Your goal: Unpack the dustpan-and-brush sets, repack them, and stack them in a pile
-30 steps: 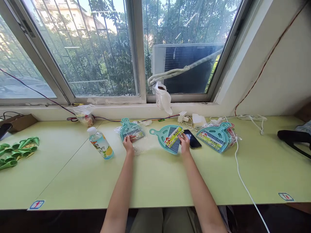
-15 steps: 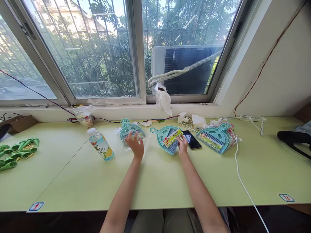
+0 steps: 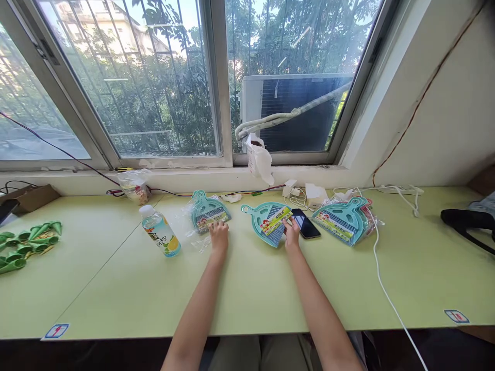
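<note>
My right hand [image 3: 292, 232] grips the right edge of a teal dustpan set [image 3: 263, 214] with a yellow label, tilted over the table in the middle. My left hand [image 3: 219, 236] rests at the lower edge of a stack of teal dustpans [image 3: 207, 208] in clear plastic, its fingers slightly curled and apart. A black phone [image 3: 306, 224] lies just right of my right hand. Further right is another pile of bagged teal dustpans [image 3: 342, 219].
A bottle with a blue label [image 3: 161, 232] stands left of my left hand. Green cone-shaped pieces [image 3: 29, 245] lie at the far left. A white cable [image 3: 381, 278] crosses the right side. A plastic bag [image 3: 135, 186], chargers [image 3: 291, 189] and a box [image 3: 33, 197] sit along the wall.
My left hand has lowered from a raised position to the near edge of the left stack. My right hand keeps the dustpan set in nearly the same place.
</note>
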`<state>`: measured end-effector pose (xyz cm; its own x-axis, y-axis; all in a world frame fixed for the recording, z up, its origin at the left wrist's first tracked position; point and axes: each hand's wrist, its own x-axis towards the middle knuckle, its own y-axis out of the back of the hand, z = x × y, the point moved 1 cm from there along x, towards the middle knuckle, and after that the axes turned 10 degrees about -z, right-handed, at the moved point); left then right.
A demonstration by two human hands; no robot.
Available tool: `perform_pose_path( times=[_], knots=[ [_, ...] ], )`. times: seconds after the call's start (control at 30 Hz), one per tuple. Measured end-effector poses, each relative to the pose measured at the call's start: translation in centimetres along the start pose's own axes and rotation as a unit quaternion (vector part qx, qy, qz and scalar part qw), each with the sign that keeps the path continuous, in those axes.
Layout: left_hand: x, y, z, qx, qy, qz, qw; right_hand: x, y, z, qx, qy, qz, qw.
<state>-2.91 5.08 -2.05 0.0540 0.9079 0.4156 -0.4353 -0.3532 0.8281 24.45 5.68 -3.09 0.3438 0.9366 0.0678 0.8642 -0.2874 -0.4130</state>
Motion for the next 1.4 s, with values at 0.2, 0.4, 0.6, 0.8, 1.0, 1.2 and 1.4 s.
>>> perform_pose_path(
  times=[0.2,0.4,0.6,0.8,1.0,1.2,1.4],
  knots=[
    [0.2,-1.5,2.3,-0.275,-0.004,-0.039,0.961,-0.3,-0.7,0.3,0.003,-0.023,-0.013,1.000],
    [-0.2,-3.6,4.7,-0.523,0.059,-0.138,0.839,-1.4,-2.3,0.2,0.010,-0.043,-0.089,0.995],
    [-0.2,-3.7,4.2,-0.582,0.123,-0.165,0.787,-1.7,-2.9,0.8,-0.022,-0.045,-0.118,0.992],
    [0.3,-2.5,3.9,-0.559,0.083,-0.041,0.824,-0.7,-2.7,1.2,-0.047,-0.063,-0.128,0.989],
    [-0.1,-1.4,3.8,-0.526,0.103,0.021,0.844,-0.2,-0.6,0.3,-0.244,0.037,-0.067,0.967],
    [-0.2,-0.4,3.9,-0.481,0.106,0.061,0.868,-0.7,1.4,-0.7,-0.528,0.214,0.001,0.822],
    [-0.9,-0.1,5.3,-0.423,0.090,0.055,0.900,-3.2,-2.0,-2.4,-0.567,0.312,-0.071,0.759]
  ],
)
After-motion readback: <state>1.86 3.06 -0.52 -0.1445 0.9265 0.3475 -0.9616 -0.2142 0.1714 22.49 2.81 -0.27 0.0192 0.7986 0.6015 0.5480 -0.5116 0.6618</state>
